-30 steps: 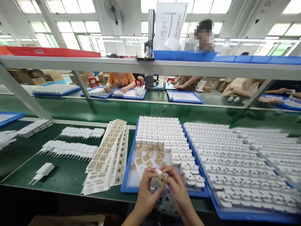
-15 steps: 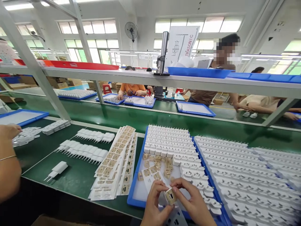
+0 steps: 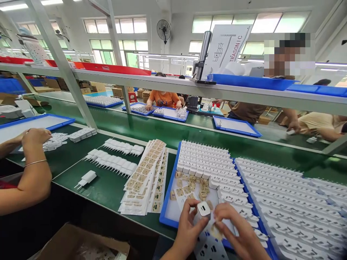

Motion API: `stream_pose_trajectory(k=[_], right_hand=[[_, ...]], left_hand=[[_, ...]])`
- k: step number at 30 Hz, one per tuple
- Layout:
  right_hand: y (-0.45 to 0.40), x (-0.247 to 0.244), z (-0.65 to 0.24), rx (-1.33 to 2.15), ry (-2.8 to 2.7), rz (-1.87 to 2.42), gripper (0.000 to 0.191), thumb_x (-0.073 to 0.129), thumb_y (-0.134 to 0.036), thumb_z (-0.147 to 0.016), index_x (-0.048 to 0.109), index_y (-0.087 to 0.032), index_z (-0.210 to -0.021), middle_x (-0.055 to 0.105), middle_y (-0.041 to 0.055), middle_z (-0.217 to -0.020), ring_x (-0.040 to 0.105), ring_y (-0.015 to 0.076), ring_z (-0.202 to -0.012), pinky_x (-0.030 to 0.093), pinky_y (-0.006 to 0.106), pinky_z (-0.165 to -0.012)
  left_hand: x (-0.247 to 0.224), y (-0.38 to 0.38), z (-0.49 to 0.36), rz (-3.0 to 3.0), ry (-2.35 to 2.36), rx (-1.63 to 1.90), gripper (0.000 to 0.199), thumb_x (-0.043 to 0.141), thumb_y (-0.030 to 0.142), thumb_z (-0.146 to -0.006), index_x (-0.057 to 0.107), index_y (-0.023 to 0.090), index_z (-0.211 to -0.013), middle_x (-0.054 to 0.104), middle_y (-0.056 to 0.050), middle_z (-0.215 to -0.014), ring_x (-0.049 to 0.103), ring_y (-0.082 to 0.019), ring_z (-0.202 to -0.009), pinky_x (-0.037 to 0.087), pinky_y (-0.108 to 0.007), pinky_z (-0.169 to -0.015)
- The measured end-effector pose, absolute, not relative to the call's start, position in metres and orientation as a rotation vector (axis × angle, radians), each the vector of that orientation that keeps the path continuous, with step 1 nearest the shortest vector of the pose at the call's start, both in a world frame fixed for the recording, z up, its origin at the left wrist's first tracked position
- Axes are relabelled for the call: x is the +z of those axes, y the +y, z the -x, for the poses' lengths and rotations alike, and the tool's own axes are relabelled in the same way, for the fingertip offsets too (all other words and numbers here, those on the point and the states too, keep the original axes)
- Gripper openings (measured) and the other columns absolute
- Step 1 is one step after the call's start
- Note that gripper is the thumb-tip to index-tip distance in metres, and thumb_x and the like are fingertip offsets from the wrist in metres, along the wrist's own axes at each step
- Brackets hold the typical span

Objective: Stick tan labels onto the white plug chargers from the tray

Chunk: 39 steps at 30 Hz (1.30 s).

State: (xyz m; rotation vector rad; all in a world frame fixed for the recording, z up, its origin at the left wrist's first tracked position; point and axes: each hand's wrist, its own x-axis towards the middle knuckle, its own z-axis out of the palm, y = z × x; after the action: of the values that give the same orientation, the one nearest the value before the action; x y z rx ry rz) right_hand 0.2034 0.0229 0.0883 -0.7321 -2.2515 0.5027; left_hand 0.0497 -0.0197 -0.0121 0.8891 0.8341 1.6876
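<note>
Between the thumb and fingers of my left hand [image 3: 189, 224] is a white charger [image 3: 204, 208], its end face with a dark slot turned up toward me. Close on its right, my right hand [image 3: 234, 224] pinches a small tan film piece [image 3: 216, 232], partly smeared by motion. Below both hands lies a translucent sheet with dark cut-outs [image 3: 207, 247]. Behind them a blue-rimmed tray [image 3: 170, 195] bears rows of white chargers [image 3: 203, 155], loose tan pieces [image 3: 191, 184] and a part-used label sheet [image 3: 183, 195].
Left of the tray lie stacked label strips [image 3: 145, 173], rows of chargers [image 3: 111, 162] and a single charger [image 3: 86, 178]. Another tray of chargers [image 3: 282, 195] adjoins on the right. A co-worker's arm [image 3: 35, 166] rests at far left. A shelf [image 3: 168, 83] crosses overhead; a carton [image 3: 81, 242] stands below.
The charger's tan face now shows white, and the tan piece is in my right hand, which has moved away from the charger. The view has swung left; the co-worker's hands are together.
</note>
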Motion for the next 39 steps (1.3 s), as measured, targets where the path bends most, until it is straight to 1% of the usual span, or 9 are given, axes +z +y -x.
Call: stream_pose_trajectory(k=[5,10,14,19,23,27,33,37,39], right_hand=[[0.062,0.084,-0.194,0.282,-2.199,1.060,0.023,0.054,-0.039,-0.093,0.071,-0.025,-0.099,0.076,0.0085,-0.095,0.072,0.0270,-0.088,0.058,0.039,-0.080],[0.090,0.101,-0.173,0.046,-2.437,1.277,0.038,0.043,-0.028,-0.096,0.069,-0.024,-0.123,0.078,0.0104,-0.103,0.073,0.0289,-0.091,0.055,0.039,-0.074],[0.137,0.173,-0.143,-0.062,-2.500,1.358,0.053,0.049,-0.025,-0.096,0.045,-0.021,-0.149,0.075,0.0045,-0.073,0.069,0.0217,-0.064,0.049,0.030,-0.062],[0.229,0.254,-0.102,0.210,-2.529,1.649,0.060,0.061,-0.012,-0.085,0.046,-0.006,-0.143,0.068,0.0005,-0.055,0.060,0.0151,-0.043,0.050,0.028,-0.055],[0.260,0.274,-0.090,0.182,-2.490,1.751,0.057,0.065,-0.015,-0.085,0.050,0.001,-0.138,0.071,0.0061,-0.064,0.066,0.0167,-0.053,0.051,0.032,-0.062],[0.257,0.288,-0.088,0.057,-2.489,1.729,0.053,0.039,-0.029,-0.096,0.060,0.014,-0.119,0.070,0.0108,-0.071,0.071,0.0167,-0.071,0.045,0.031,-0.070],[0.169,0.278,-0.119,-0.142,-2.571,1.408,0.043,0.053,-0.045,-0.094,0.073,-0.008,-0.090,0.073,0.0082,-0.075,0.070,0.0194,-0.077,0.041,0.028,-0.067],[0.064,0.210,-0.177,0.105,-2.699,1.103,0.024,0.062,-0.049,-0.091,0.072,-0.028,-0.087,0.071,0.0002,-0.061,0.063,0.0173,-0.050,0.045,0.028,-0.053],[0.028,0.166,-0.202,0.327,-2.716,1.005,0.020,0.059,-0.048,-0.092,0.072,-0.032,-0.092,0.076,0.0015,-0.073,0.070,0.0206,-0.057,0.051,0.029,-0.053]], left_hand=[[-0.013,-0.019,-0.047,-0.751,0.757,1.679,0.050,0.080,0.048,-0.076,0.057,0.019,-0.110,0.055,-0.007,-0.105,0.055,-0.020,-0.097,0.044,-0.035,-0.090],[-0.012,-0.022,-0.046,-0.768,0.783,1.679,0.050,0.079,0.050,-0.076,0.058,0.019,-0.109,0.056,-0.007,-0.105,0.055,-0.020,-0.097,0.044,-0.034,-0.091],[-0.010,-0.023,-0.045,-0.788,0.801,1.653,0.053,0.080,0.051,-0.074,0.057,0.018,-0.109,0.057,-0.007,-0.104,0.056,-0.020,-0.096,0.044,-0.034,-0.089],[-0.014,-0.022,-0.046,-0.804,0.816,1.672,0.052,0.080,0.050,-0.075,0.059,0.018,-0.110,0.057,-0.007,-0.104,0.056,-0.020,-0.096,0.043,-0.034,-0.090],[-0.019,-0.019,-0.048,-0.822,0.804,1.704,0.052,0.080,0.050,-0.074,0.059,0.018,-0.110,0.057,-0.007,-0.103,0.055,-0.021,-0.097,0.043,-0.036,-0.092],[-0.023,-0.017,-0.048,-0.831,0.813,1.695,0.055,0.081,0.051,-0.072,0.060,0.017,-0.110,0.057,-0.008,-0.103,0.054,-0.022,-0.098,0.042,-0.037,-0.093],[-0.018,-0.019,-0.045,-0.827,0.784,1.655,0.055,0.081,0.052,-0.072,0.059,0.018,-0.109,0.056,-0.007,-0.101,0.054,-0.021,-0.098,0.042,-0.037,-0.093],[-0.013,-0.022,-0.045,-0.735,0.722,1.644,0.052,0.081,0.049,-0.073,0.059,0.019,-0.109,0.059,-0.006,-0.102,0.056,-0.020,-0.093,0.043,-0.033,-0.087],[-0.014,-0.023,-0.045,-0.680,0.674,1.691,0.050,0.081,0.049,-0.072,0.060,0.021,-0.108,0.061,-0.006,-0.099,0.057,-0.019,-0.090,0.045,-0.032,-0.083]])
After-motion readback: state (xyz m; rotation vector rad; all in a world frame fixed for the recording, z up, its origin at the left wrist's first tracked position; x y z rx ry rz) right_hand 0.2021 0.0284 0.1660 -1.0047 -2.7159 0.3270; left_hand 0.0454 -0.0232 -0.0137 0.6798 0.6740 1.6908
